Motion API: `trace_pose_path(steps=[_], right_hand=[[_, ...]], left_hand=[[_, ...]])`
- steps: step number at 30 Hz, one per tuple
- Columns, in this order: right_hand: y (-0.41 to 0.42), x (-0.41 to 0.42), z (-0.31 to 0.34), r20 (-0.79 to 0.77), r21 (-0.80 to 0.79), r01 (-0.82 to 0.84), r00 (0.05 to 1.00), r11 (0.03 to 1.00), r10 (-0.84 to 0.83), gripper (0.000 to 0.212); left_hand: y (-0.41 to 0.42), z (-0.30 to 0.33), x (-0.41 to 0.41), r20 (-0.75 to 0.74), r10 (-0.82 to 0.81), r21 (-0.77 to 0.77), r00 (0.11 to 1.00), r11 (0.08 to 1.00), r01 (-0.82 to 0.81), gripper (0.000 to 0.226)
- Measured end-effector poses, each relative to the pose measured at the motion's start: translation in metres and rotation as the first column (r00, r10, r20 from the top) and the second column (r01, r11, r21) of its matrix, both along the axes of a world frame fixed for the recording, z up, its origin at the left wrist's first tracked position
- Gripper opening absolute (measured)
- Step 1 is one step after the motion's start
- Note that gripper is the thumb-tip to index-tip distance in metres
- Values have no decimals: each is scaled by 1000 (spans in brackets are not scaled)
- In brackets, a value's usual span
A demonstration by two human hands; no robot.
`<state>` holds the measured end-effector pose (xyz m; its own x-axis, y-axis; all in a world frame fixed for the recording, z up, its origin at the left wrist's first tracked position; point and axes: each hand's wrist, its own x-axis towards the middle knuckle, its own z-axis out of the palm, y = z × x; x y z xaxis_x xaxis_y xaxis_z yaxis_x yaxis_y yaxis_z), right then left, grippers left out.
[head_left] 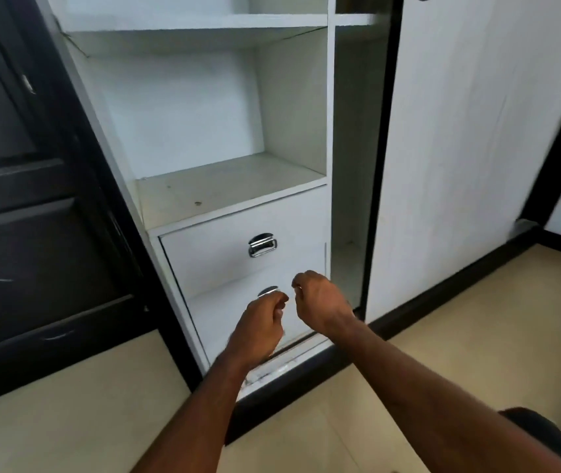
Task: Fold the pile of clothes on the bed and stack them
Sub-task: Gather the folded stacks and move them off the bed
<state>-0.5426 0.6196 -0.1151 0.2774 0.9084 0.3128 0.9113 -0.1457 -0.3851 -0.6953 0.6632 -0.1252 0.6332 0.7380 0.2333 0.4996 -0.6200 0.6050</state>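
Down at the bottom of my view both forearms reach forward over the beige tiled floor (pixel 443 329). My left hand (pixel 261 331) has its fingers curled in with nothing in them, sitting right in front of the lower drawer (pixel 234 315), just below that drawer's chrome handle (pixel 267 291); can't tell if a knuckle touches the handle or not. My right hand (pixel 320 303) is just beside it, a bit higher, fingers also curled, and from what I can see it's gripping nothing, though the fingertips are turned away from me so I'm not fully sure. The two hands are close together but not touching.

Behind them is the white wardrobe (pixel 330 131), with a second drawer (pixel 210 247) above the lower one, pushed closed, with its own chrome pull handle (pixel 262 245). Over the drawers is an open shelf (pixel 224 189) with a few small specks on it, and another shelf (pixel 190 23) higher up. Right of that is a narrow tall compartment, partly covered by the white sliding door (pixel 470 148) with its black frame. On the far left is a dark panelled door (pixel 26 233).

No clothes or bed anywhere in my view, so I can't say where the pile is.
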Motion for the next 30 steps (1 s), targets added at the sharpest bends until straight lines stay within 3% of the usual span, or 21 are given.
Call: trace_pose_path(steps=[4, 9, 14, 18, 22, 30], right_hand=[[38, 6, -7, 107, -59, -85, 990, 995, 90, 28], [80, 35, -29, 203, -149, -196, 953, 969, 224, 45], [107, 65, -50, 250, -234, -244, 920, 941, 301, 74], [131, 77, -66, 280, -241, -252, 907, 937, 316, 82], [146, 82, -79, 307, -258, -261, 891, 930, 335, 83], [173, 82, -83, 323, -225, -287, 880, 931, 349, 79]], left_hand=[[37, 2, 0, -75, 51, 49, 996, 998, -48, 36], [72, -11, 30, -275, 88, 145, 957, 988, -49, 56], [119, -32, 56, -518, 175, 262, 837, 964, -40, 75], [147, -39, 64, -636, 245, 346, 732, 938, -13, 86], [158, -51, 70, -680, 319, 448, 660, 893, 31, 87], [166, -65, 76, -653, 418, 600, 632, 795, 94, 77]])
